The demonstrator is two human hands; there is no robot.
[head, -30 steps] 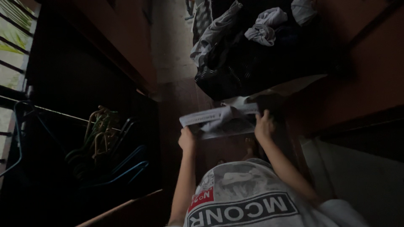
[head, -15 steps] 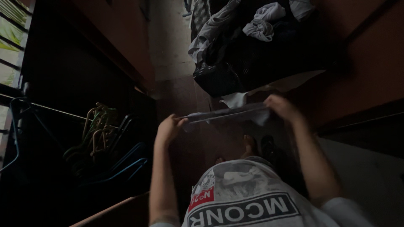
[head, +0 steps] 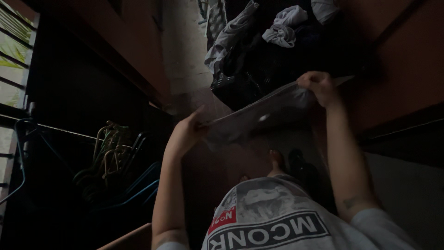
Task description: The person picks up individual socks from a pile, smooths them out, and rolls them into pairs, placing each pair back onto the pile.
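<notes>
From the head view, I hold a dark grey garment (head: 259,113) stretched between my 2 hands, out in front of my chest. My left hand (head: 187,132) grips its lower near corner, fingers curled round the cloth and thumb up, though the light is too dim to tell how tightly they pinch. My right hand (head: 318,85) is raised higher and farther out, closed in a fist on the other corner, so the garment slopes up from left to right. Just beyond my right hand and above the stretched cloth sits a dark laundry basket (head: 240,85) heaped with grey and pale clothes (head: 282,30). Well off to the left of my left hand, a bunch of coloured hangers (head: 118,159) hangs from a rail. Below the garment, between my forearms, I see my bare foot (head: 276,162) on the floor.
</notes>
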